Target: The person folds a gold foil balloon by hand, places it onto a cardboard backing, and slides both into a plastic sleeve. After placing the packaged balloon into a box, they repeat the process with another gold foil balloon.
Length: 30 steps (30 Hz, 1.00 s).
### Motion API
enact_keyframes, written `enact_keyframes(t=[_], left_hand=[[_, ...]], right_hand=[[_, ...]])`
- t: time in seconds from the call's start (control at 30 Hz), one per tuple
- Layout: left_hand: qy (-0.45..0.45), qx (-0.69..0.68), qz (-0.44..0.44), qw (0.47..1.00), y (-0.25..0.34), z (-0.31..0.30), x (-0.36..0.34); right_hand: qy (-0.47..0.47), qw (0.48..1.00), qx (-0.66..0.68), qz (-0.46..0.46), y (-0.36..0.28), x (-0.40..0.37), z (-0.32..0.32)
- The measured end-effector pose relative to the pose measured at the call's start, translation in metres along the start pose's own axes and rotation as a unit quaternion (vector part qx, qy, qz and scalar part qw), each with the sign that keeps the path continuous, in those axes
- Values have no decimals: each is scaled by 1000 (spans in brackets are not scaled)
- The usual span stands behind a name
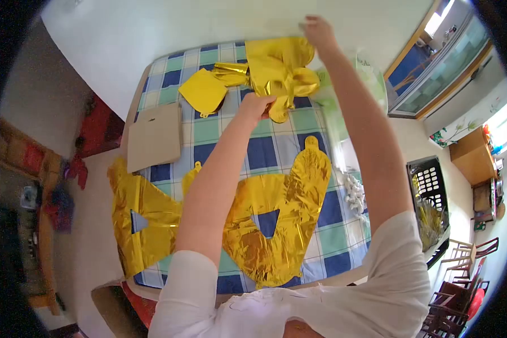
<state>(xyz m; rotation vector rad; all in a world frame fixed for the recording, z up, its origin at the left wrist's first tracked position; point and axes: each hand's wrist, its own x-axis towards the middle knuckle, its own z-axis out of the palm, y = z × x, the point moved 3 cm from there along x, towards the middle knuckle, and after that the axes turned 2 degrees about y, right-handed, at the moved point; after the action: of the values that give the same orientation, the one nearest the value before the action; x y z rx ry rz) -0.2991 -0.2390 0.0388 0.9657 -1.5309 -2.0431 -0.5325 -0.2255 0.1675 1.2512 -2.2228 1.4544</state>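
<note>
My left hand (256, 107) grips the lower edge of a crumpled gold foil balloon (279, 70) over the far part of the checked tablecloth (265, 152). My right hand (319, 29) pinches the same balloon's top corner, stretching it out. Two flat gold foil letter balloons lie near me: one (287, 214) with a triangular hole under my left arm, another (138, 217) hanging over the table's left edge. A small folded gold foil piece (203, 90) lies left of the held balloon.
A brown cardboard sheet (154, 137) rests on the table's left side. White bits (355, 194) and a clear plastic bag (335, 107) lie along the right edge. A black crate (431, 197) with gold foil stands on the floor at right, with wooden chairs (462, 281) beyond.
</note>
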Motion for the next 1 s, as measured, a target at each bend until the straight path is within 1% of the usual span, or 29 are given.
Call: enact_keyframes(t=[0.03,0.07,0.13,0.2,0.23,0.27,0.37,0.43,0.47,0.57,0.67,0.73,0.83,0.93,1.0], left_hand=[[17,28,-20,999,-5,1,11],[14,25,-41,999,-14,1,20],[5,21,-88,996,-38,-3,32],[18,-35,-90,995,-54,-7,38],[26,-63,-91,994,-60,-9,41],[11,-85,-90,992,-68,-9,45],[-29,-134,-89,987,-76,-7,49],[-53,-139,-96,984,-71,-5,34],[-36,-130,-82,987,-74,-6,32],[15,-95,-37,995,-87,-12,41],[64,-31,-8,997,-96,-18,54],[93,25,-1,995,-84,-15,47],[112,27,-5,993,-67,-7,30],[66,-60,-14,996,-75,-13,37],[56,-53,-14,997,-83,-16,41]], right_hand=[[-19,1000,-2,-10,-1,-19,3],[-37,999,-5,-19,-5,-48,4],[-56,998,-20,5,-3,-89,5],[-69,998,7,4,16,-121,9],[-68,997,-44,-16,23,-137,14],[-67,992,-96,-36,28,-154,18],[-72,980,-33,-183,17,-200,32],[-167,962,-107,-185,24,-209,44],[-214,948,-143,-185,27,-213,50],[-260,948,-128,-129,51,-221,65],[-242,970,-11,-2,48,-223,55],[-236,972,15,17,60,-221,55],[-209,975,36,62,78,-217,61],[-155,983,36,97,82,-214,63],[-119,986,26,112,80,-214,62]])
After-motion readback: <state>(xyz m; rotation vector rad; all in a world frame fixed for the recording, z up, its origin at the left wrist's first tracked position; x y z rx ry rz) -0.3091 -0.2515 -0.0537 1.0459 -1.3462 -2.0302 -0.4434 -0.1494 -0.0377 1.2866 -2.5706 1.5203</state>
